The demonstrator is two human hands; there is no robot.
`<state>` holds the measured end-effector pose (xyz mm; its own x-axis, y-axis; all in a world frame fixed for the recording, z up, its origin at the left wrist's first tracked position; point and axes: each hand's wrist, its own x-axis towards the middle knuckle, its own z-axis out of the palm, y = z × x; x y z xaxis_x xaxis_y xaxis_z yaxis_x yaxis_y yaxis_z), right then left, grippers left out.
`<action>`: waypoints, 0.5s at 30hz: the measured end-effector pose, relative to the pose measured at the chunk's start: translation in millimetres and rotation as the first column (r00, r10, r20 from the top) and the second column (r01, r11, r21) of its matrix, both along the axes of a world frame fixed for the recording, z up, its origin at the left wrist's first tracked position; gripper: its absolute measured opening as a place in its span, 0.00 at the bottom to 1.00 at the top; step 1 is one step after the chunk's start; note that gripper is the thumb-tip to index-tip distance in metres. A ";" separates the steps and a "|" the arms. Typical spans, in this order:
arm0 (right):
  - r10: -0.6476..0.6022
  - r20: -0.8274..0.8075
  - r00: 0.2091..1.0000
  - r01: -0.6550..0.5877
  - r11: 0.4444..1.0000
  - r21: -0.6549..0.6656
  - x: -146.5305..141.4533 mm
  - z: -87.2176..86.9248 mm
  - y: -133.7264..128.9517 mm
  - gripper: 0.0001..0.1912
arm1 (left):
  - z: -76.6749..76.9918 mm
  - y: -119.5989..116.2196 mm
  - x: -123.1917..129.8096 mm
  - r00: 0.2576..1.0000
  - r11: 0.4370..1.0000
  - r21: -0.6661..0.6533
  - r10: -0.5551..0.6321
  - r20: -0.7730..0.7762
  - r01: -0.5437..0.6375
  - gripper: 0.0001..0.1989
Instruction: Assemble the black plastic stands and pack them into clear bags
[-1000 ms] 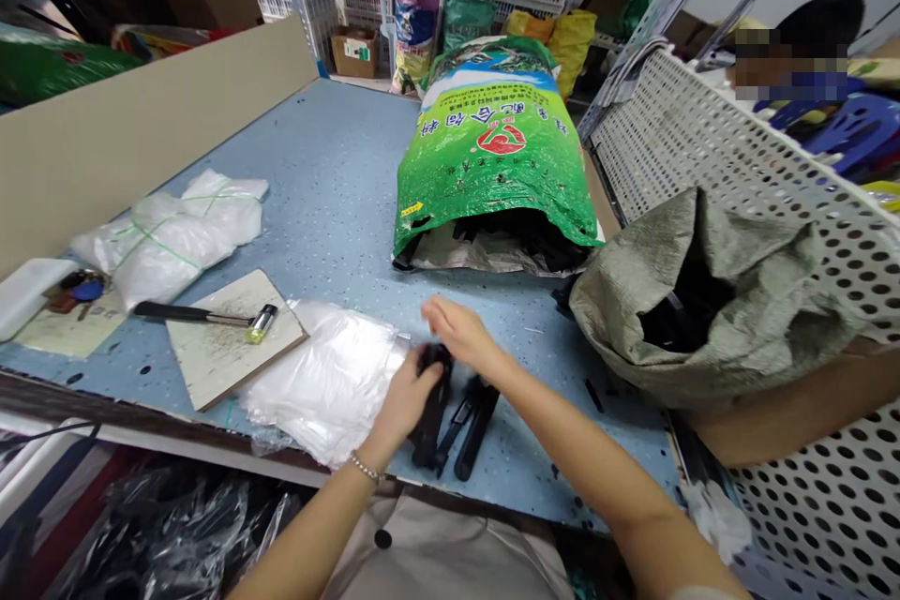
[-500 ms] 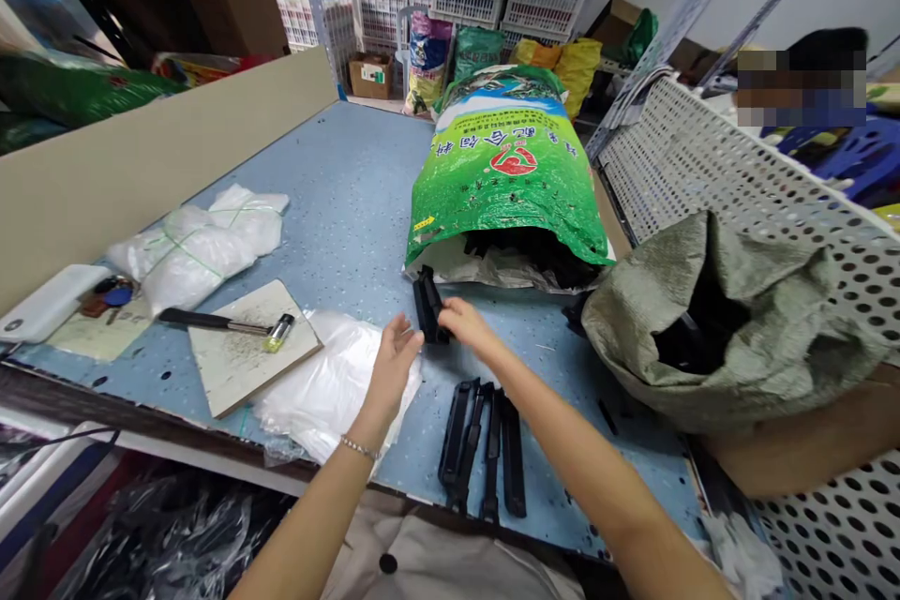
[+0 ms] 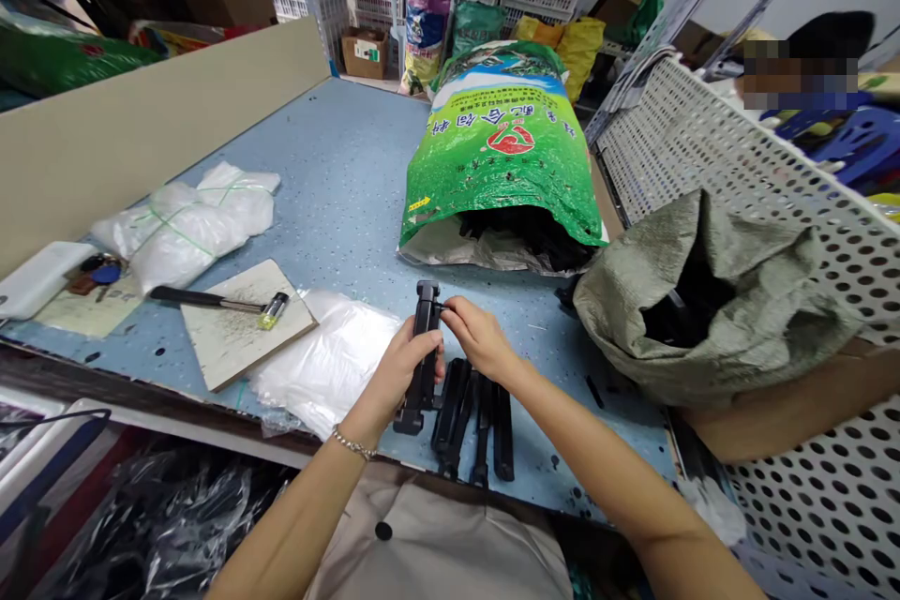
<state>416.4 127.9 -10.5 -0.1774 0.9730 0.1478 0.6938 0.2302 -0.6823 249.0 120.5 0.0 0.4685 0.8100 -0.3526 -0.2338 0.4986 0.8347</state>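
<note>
My left hand point(image 3: 410, 358) is wrapped round a long black plastic piece point(image 3: 424, 319) with wider blocks at both ends, looking like a folded selfie stick. It is held nearly upright in the view, just above the table's front part. My right hand point(image 3: 479, 334) is closed, thumb and forefinger pinching a small dark part on the right side of that piece, near its upper end. Just below my hands, several similar black pieces point(image 3: 460, 417) lie side by side on the blue table point(image 3: 337, 150). A stack of clear plastic bags point(image 3: 330, 356) lies left of my left hand.
Beyond my hands lies a green sack point(image 3: 506, 150), its mouth showing black contents. An olive woven bag point(image 3: 633, 300) with black items stands at right, by a white perforated panel point(image 3: 661, 141). At left are a board point(image 3: 239, 337), a hammer point(image 3: 189, 298) and tied plastic bags point(image 3: 187, 225).
My left hand, apart from the black piece before, now grips it. The piece has come nearer to me, and my right hand has shifted to its side.
</note>
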 end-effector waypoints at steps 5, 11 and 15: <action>0.044 0.011 0.999 -0.044 0.998 -0.038 -13.8 -2.2 -37.5 0.22 | -4.9 12.1 -3.5 0.985 0.992 -0.044 0.112 -0.133 -0.119 0.19; 0.278 0.406 0.871 -0.402 0.878 0.261 -21.5 -24.0 -65.7 0.23 | -17.2 20.4 -10.0 0.989 1.000 -0.015 0.004 -0.148 -0.006 0.17; 0.096 0.442 0.892 -0.191 0.966 0.175 17.7 -20.5 -9.1 0.22 | -36.5 11.5 -19.1 0.884 0.973 0.227 0.068 -0.462 0.044 0.14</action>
<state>434.1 118.8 -31.0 -0.4044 0.8872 0.2221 0.8546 0.4531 -0.2537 229.9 132.0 -36.5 0.2861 0.8978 -0.3348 0.2037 0.2844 0.9368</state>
